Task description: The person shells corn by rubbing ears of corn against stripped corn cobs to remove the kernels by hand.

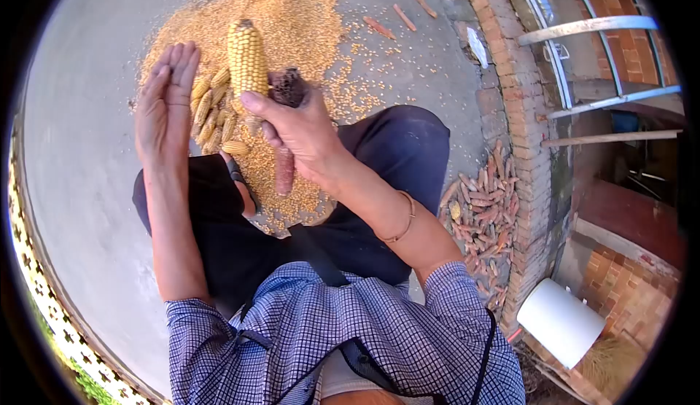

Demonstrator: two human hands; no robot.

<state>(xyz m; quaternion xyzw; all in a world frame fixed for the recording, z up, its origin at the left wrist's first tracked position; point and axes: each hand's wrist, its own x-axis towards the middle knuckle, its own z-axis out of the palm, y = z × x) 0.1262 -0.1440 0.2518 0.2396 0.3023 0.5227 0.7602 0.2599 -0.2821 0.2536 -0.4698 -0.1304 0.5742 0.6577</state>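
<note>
My right hand (302, 129) is closed around a yellow ear of corn (248, 59), which stands upright with its kernels on. The same hand also grips a bare reddish cob (284, 173); its dark, broken-looking end sticks out above the fingers. My left hand (168, 102) is held up to the left of the ear, flat and empty, apart from it. Below and between the hands lies a small heap of unshelled ears (209, 117), partly covered by loose yellow kernels (288, 11) that spread over the ground.
Several bare cobs (485, 212) are piled at the right, by a brick edging (521, 113). A few more cobs (379, 27) lie near the kernels. A metal railing (587, 29) and a white bucket (560, 322) are farther right. Grey concrete (80, 135) extends at left.
</note>
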